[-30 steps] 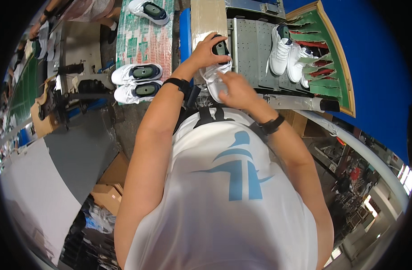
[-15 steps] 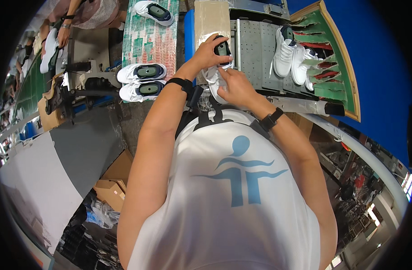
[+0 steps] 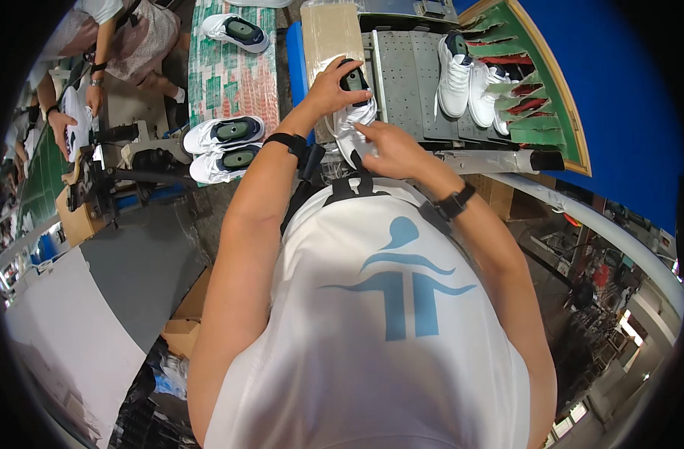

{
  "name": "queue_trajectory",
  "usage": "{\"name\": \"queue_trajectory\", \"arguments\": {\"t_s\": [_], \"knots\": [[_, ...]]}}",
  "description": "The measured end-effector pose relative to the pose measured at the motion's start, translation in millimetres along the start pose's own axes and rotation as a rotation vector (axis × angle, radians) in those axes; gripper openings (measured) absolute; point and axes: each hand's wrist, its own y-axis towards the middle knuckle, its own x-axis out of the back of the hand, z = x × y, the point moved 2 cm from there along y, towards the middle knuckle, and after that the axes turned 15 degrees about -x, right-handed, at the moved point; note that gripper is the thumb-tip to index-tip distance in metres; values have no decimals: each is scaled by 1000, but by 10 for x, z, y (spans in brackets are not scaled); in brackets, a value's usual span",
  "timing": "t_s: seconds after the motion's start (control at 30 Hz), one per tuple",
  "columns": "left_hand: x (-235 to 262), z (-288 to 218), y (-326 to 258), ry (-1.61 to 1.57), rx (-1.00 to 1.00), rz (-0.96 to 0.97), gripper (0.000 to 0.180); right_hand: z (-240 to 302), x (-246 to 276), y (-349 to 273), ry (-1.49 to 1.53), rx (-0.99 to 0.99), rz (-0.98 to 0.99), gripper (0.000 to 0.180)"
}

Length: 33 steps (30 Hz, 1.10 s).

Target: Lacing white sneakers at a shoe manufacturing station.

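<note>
A white lace-up sneaker (image 3: 346,138) with a dark collar and green insole lies toe toward me on a cardboard-covered surface. My left hand (image 3: 328,91) is closed on its collar, thumb and fingers on either side of the heel opening. At the lacing and toe, my right hand (image 3: 396,151) touches the upper with its index finger stretched out. The right thumb stands apart beside the toe, and the other right fingers are curled. Nothing shows between the right thumb and index finger.
Two white sneakers (image 3: 224,132) and another sneaker (image 3: 235,33) rest on the taped board (image 3: 233,82) at left. More white sneakers (image 3: 454,84) stand on the perforated metal plates (image 3: 402,90), beside green torn flaps (image 3: 540,112). Far left, a co-worker's hands (image 3: 61,129) hold another shoe.
My right index finger has shifted from near the shoe's opening down along the lacing, exposing more of the upper. My left hand keeps hold of the collar. The whole view has shifted slightly.
</note>
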Motion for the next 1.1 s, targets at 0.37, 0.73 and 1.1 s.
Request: {"name": "queue_trajectory", "arguments": {"t_s": [0.37,0.73,1.1], "knots": [[-13,44,-28,-40,45,1,87,-357,280,-463,91,-98,82,71],[-44,113,-55,-114,54,-42,86,-176,184,-299,-233,28,-172,70],[-45,39,-45,-75,47,-34,85,100,337,-245,-100,86,-385,65]]}}
